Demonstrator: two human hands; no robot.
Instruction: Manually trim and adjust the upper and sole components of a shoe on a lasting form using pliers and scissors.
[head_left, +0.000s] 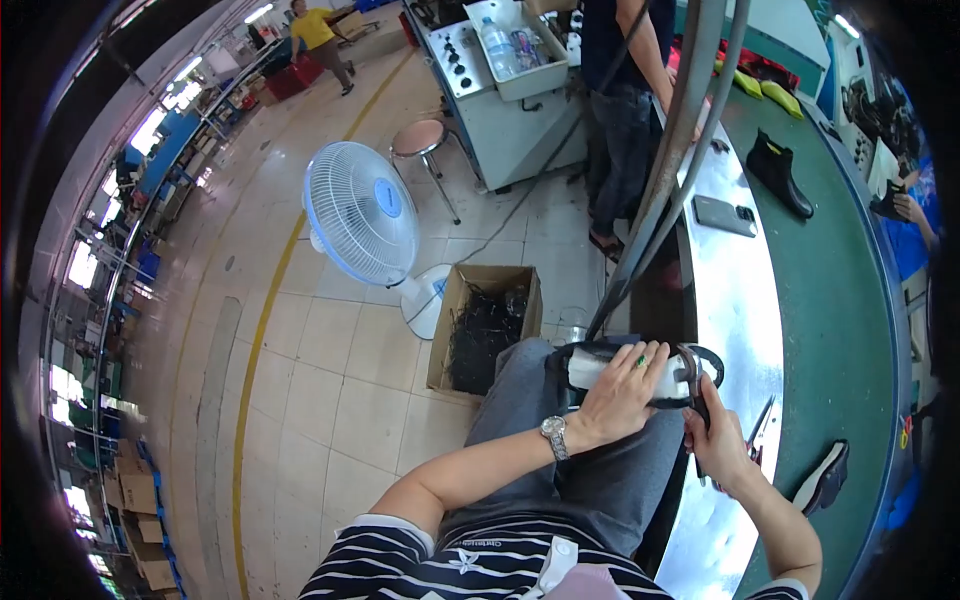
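Across my lap lies a black shoe with a white bottom (590, 370). My left hand (625, 390), with a watch on its wrist and a green-stoned ring, presses across the white bottom and grips the shoe. At the shoe's right end my right hand (715, 440) is closed around the dark handle of a pincer-like hand tool (690, 367). The tool's curved metal head sits against the shoe's end; whether it bites the material I cannot tell. A pointed metal tool (763, 420) lies on the bench beside my right hand.
Right of me is a shiny metal bench (735, 290) bearing a phone (725, 215). On the green belt (830, 300) stand a black boot (778, 172) and a dark shoe (822, 478). A metal post (665, 190), cardboard box (485, 330), fan (362, 213) and stool (420, 140) surround me. A co-worker (625, 120) stands ahead.
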